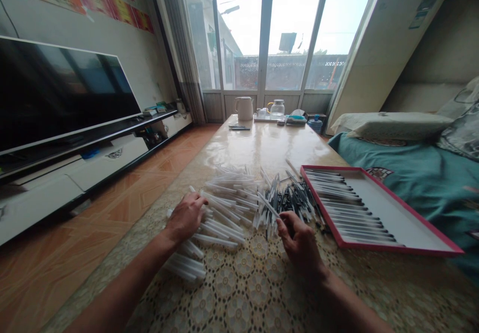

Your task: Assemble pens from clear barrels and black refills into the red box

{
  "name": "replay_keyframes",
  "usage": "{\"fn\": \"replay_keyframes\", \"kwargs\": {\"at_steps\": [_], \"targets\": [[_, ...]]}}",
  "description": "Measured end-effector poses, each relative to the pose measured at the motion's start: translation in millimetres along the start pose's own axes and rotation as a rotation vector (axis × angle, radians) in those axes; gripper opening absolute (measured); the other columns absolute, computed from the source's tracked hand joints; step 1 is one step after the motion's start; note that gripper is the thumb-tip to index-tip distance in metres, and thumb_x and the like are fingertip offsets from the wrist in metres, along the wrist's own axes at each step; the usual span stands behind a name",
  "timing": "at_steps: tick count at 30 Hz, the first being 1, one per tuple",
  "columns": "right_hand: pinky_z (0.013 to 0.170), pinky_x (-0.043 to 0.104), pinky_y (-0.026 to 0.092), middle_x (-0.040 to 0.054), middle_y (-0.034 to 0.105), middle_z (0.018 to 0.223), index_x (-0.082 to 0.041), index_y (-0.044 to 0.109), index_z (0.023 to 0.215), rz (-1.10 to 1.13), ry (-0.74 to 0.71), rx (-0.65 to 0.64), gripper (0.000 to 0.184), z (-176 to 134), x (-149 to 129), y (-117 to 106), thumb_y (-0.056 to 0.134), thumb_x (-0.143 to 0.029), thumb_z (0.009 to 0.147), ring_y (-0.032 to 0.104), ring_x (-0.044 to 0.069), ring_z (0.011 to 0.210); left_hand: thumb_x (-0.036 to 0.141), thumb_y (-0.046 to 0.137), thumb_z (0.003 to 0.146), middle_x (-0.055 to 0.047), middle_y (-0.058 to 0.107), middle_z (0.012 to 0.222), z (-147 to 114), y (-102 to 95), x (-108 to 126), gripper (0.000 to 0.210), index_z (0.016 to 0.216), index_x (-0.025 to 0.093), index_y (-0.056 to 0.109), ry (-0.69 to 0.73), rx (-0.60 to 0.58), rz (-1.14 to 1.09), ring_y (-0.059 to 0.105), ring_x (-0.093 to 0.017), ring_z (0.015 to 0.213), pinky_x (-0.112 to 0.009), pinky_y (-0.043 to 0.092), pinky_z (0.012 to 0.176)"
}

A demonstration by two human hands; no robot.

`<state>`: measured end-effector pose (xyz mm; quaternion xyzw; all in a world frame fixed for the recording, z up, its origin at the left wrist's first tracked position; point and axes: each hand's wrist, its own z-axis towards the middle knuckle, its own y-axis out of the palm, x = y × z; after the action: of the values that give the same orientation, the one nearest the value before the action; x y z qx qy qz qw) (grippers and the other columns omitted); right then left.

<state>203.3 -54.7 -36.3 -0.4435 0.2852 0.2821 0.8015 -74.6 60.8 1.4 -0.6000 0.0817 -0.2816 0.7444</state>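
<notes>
My left hand [187,216] is closed over the left side of a loose heap of translucent white pen barrels [222,228]. One barrel end [192,189] sticks out beyond its fingers, and it seems pinched there. My right hand [299,235] pinches a slim whitish pen barrel [268,204] between thumb and fingers, tilted up to the left. Just beyond that hand lies a pile of pen refills and black pen parts [290,198]. To the right, a red-rimmed shallow box [411,223] holds a row of pens [355,208] with dark ends.
A patterned cover lies over the long table [239,293]. At its far end stand a beige jug [245,108], a glass pitcher [277,108] and a tissue pack [296,118]. A green-covered seat [404,166] borders the right side; a TV cabinet [112,156] is at left.
</notes>
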Motion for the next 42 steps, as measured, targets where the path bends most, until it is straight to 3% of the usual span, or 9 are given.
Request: {"fn": "replay_keyframes", "kwargs": {"at_steps": [5, 11, 16, 19, 22, 28, 33, 38, 42], "targets": [[0.053, 0.023, 0.042, -0.0001, 0.060, 0.064, -0.018, 0.056, 0.087, -0.013, 0.011, -0.017, 0.021, 0, -2, -1, 0.044, -0.035, 0.089, 0.057, 0.014, 0.056, 0.016, 0.051, 0.077, -0.006, 0.063, 0.090, -3, 2.0, 2, 0.014, 0.080, 0.021, 0.063, 0.022, -0.027, -0.112, 0.059, -0.021, 0.089, -0.033, 0.045, 0.083], [0.054, 0.024, 0.041, -0.0002, 0.058, 0.064, -0.018, 0.056, 0.088, 0.011, 0.027, -0.036, 0.023, 0, -1, 0, 0.043, -0.037, 0.090, 0.055, 0.015, 0.056, 0.028, 0.049, 0.083, -0.005, 0.066, 0.091, -5, -7.5, 5, 0.020, 0.088, 0.020, 0.066, 0.085, -0.075, -0.339, 0.062, -0.015, 0.074, -0.026, 0.049, 0.070], [0.055, 0.024, 0.041, 0.0002, 0.059, 0.066, -0.018, 0.056, 0.088, 0.017, 0.040, -0.049, 0.023, -1, 1, 0, 0.043, -0.038, 0.090, 0.055, 0.014, 0.057, 0.027, 0.045, 0.082, -0.007, 0.071, 0.096, 19, -8.1, -23, 0.028, 0.094, 0.017, 0.068, -0.193, 0.036, -0.206, 0.066, -0.019, 0.084, -0.026, 0.049, 0.073], [0.057, 0.024, 0.041, 0.0003, 0.060, 0.069, -0.018, 0.056, 0.088, 0.022, 0.041, -0.056, 0.023, -1, 1, 1, 0.043, -0.037, 0.090, 0.055, 0.014, 0.059, 0.023, 0.046, 0.079, -0.011, 0.071, 0.101, 36, -1.3, -39, 0.032, 0.100, 0.014, 0.068, -0.252, 0.029, -0.150, 0.066, -0.022, 0.086, -0.029, 0.049, 0.077], [0.059, 0.024, 0.041, 0.0001, 0.060, 0.069, -0.019, 0.056, 0.088, 0.010, 0.042, -0.057, 0.023, -1, 1, 1, 0.043, -0.037, 0.090, 0.055, 0.015, 0.060, 0.022, 0.052, 0.075, -0.009, 0.073, 0.092, 47, 6.1, -44, 0.034, 0.102, 0.015, 0.069, -0.273, -0.015, -0.127, 0.067, -0.021, 0.082, -0.027, 0.048, 0.075], [0.057, 0.024, 0.040, -0.0002, 0.058, 0.067, -0.019, 0.056, 0.087, 0.022, 0.051, -0.059, 0.024, -2, 2, 1, 0.044, -0.039, 0.089, 0.054, 0.015, 0.059, 0.015, 0.056, 0.066, -0.005, 0.072, 0.075, 53, 13.5, -34, 0.026, 0.086, 0.018, 0.072, -0.267, -0.056, -0.151, 0.066, -0.019, 0.074, -0.026, 0.047, 0.070], [0.057, 0.024, 0.040, 0.0003, 0.059, 0.068, -0.019, 0.056, 0.088, 0.032, 0.048, -0.059, 0.023, -2, 1, 1, 0.044, -0.038, 0.089, 0.054, 0.015, 0.059, 0.011, 0.051, 0.066, -0.004, 0.068, 0.072, 47, 15.8, -26, 0.023, 0.082, 0.017, 0.066, -0.256, 0.004, -0.240, 0.064, -0.019, 0.070, -0.026, 0.047, 0.065], [0.057, 0.024, 0.040, 0.0002, 0.059, 0.067, -0.019, 0.056, 0.088, 0.036, 0.039, -0.045, 0.022, -1, 2, 2, 0.044, -0.037, 0.089, 0.055, 0.015, 0.059, 0.023, 0.051, 0.074, -0.005, 0.065, 0.079, 33, 12.3, -9, 0.030, 0.102, 0.014, 0.056, -0.245, 0.104, -0.368, 0.064, -0.017, 0.071, -0.027, 0.050, 0.066], [0.057, 0.023, 0.040, -0.0005, 0.058, 0.067, -0.018, 0.056, 0.088, 0.036, 0.001, -0.050, 0.020, -1, 1, 2, 0.044, -0.035, 0.090, 0.054, 0.014, 0.058, 0.024, 0.056, 0.073, -0.005, 0.064, 0.090, 20, 13.3, 14, 0.039, 0.111, 0.015, 0.052, -0.172, 0.117, -0.525, 0.064, -0.016, 0.073, -0.027, 0.052, 0.069]]}}
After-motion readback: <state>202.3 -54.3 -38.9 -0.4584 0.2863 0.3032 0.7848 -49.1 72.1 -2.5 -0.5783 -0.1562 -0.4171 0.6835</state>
